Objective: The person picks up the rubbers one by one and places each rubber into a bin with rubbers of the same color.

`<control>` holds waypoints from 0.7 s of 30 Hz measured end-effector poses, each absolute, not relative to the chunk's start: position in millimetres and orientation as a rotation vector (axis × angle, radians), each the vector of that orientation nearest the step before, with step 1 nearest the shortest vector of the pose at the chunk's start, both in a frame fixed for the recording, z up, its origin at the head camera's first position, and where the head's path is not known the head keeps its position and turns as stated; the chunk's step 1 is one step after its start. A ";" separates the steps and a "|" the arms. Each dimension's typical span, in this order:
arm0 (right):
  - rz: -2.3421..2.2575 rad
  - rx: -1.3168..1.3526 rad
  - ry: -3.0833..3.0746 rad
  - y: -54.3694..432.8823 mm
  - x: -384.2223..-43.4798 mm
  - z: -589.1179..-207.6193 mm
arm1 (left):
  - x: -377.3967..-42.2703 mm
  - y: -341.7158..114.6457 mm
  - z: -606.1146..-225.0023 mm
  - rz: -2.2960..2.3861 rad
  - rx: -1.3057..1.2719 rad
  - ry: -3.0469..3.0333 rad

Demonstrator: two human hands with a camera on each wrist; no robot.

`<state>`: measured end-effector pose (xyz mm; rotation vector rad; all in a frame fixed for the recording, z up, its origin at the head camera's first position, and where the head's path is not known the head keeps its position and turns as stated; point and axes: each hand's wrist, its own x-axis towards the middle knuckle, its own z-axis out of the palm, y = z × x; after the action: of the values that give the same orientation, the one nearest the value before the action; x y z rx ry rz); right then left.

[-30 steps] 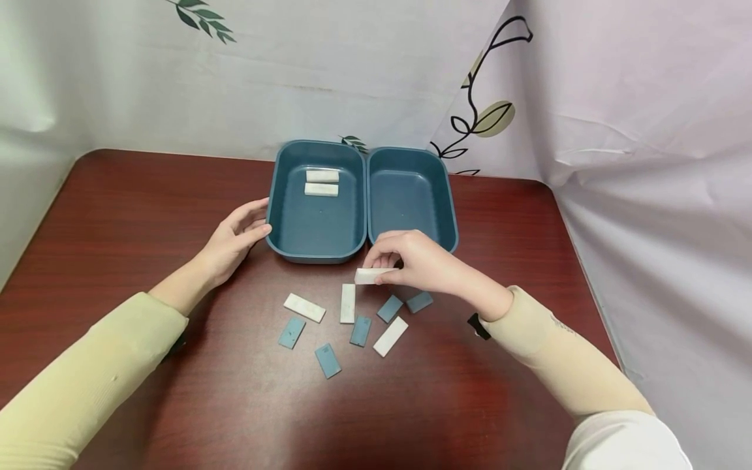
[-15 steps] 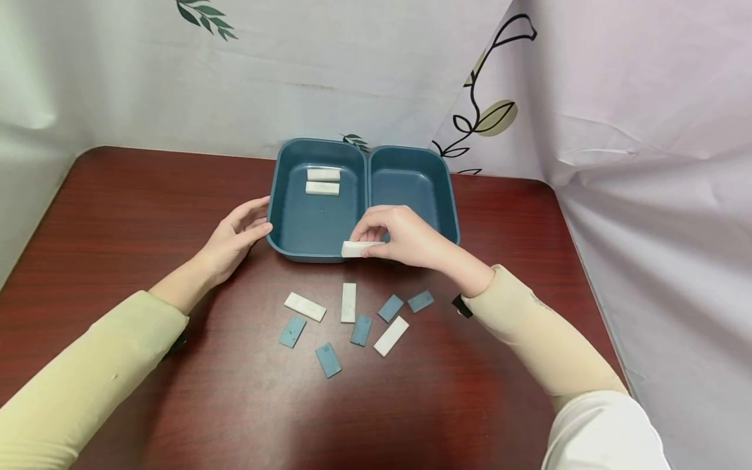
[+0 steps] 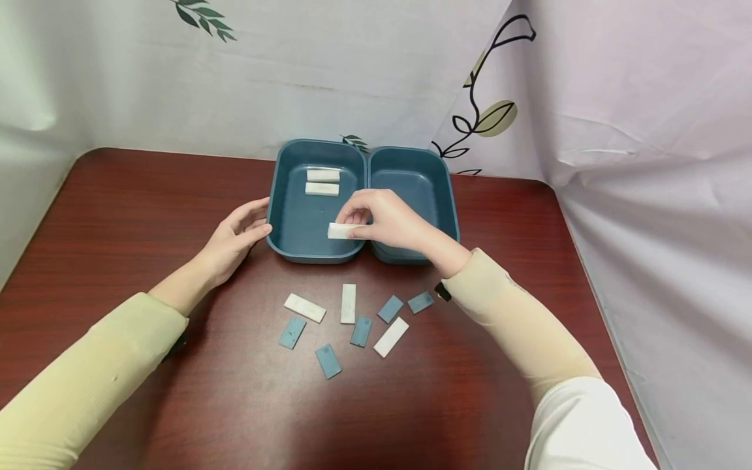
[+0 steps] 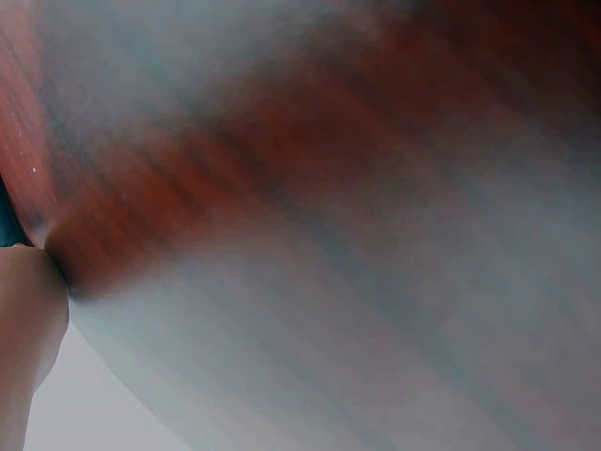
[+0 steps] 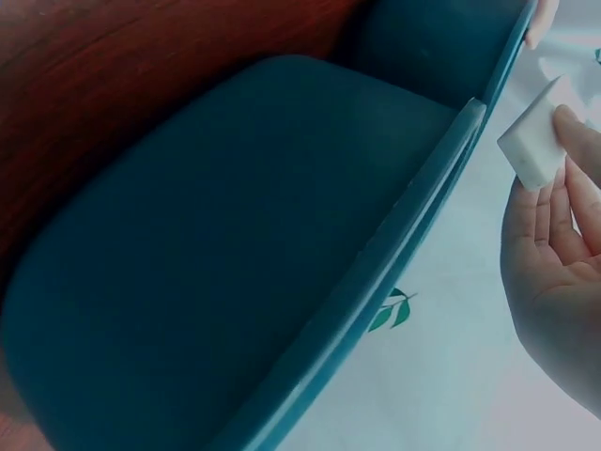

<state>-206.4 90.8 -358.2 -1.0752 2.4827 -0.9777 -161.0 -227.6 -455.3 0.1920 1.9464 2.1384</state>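
Note:
My right hand (image 3: 384,215) pinches a white rectangular block (image 3: 345,231) between thumb and fingers. In the head view the block overlaps the front right part of the left blue bin (image 3: 317,259). The right wrist view shows this white block (image 5: 535,141) raised beyond the bin rim, thumb (image 5: 577,136) on one face. Two white blocks (image 3: 322,189) lie side by side inside the left bin. My left hand (image 3: 232,238) rests against that bin's left wall, fingers relaxed and thumb tip at the rim. Only a bit of the left hand (image 4: 28,319) shows in the left wrist view.
A second blue bin (image 3: 411,151) stands against the left one, on its right. In front lie three white blocks (image 3: 348,303) and several smaller blue-grey tiles (image 3: 328,360) on the reddish-brown table (image 3: 235,405). A white patterned cloth (image 3: 376,72) hangs behind the bins.
My right hand has moved up and left with the white block, from the table in front of the bins to over the left bin. My left hand has stayed in place.

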 end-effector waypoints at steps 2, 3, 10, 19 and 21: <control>-0.973 -1.071 2.484 87.5 -209.4 -358.4 | -160.9 -227.4 -455.1 2.141 0.193 1.947; -0.972 -1.069 2.484 85.8 -210.7 -358.3 | -160.9 -227.4 -454.9 2.141 0.193 1.948; -0.971 -1.058 2.465 72.4 -217.9 -360.0 | -160.5 -227.4 -453.8 2.136 0.185 1.953; -0.951 -1.024 2.461 55.8 -226.4 -364.3 | -160.0 -227.0 -454.6 2.150 0.179 1.942; -0.941 -1.013 2.468 52.5 -228.9 -366.1 | -159.9 -227.0 -455.0 2.150 0.174 1.942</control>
<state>-228.9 52.5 -366.1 -1.0131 2.4680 -0.9406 -159.9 -227.0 -455.0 0.1737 1.9418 2.1496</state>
